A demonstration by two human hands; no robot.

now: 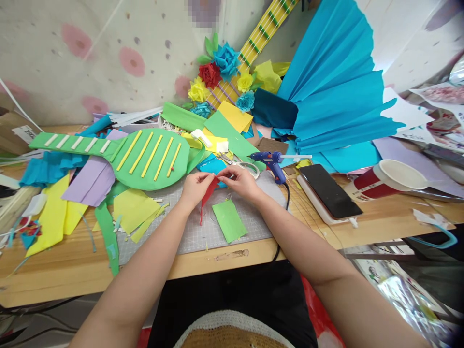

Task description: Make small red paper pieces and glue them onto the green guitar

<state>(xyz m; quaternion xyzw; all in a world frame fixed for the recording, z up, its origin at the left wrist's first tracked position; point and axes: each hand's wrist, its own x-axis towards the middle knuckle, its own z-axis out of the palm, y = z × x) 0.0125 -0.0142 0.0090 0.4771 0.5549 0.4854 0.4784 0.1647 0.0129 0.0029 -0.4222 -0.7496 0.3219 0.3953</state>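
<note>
A small piece of red paper is pinched between both hands above the grey cutting mat, a thin strip of it hanging down. My left hand holds its upper left side with closed fingers. On its upper right, my right hand grips the edge with thumb and fingertips, close to the left fingertips. A light green paper rectangle lies on the mat below my right hand. Just behind that hand are white-handled scissors. The blue glue gun rests to their right.
A green paper guitar shape with yellow strips lies left. A black phone and a paper cup stand right. Behind are a yellow guitar shape with paper flowers and blue crepe paper. A black cord crosses the table edge.
</note>
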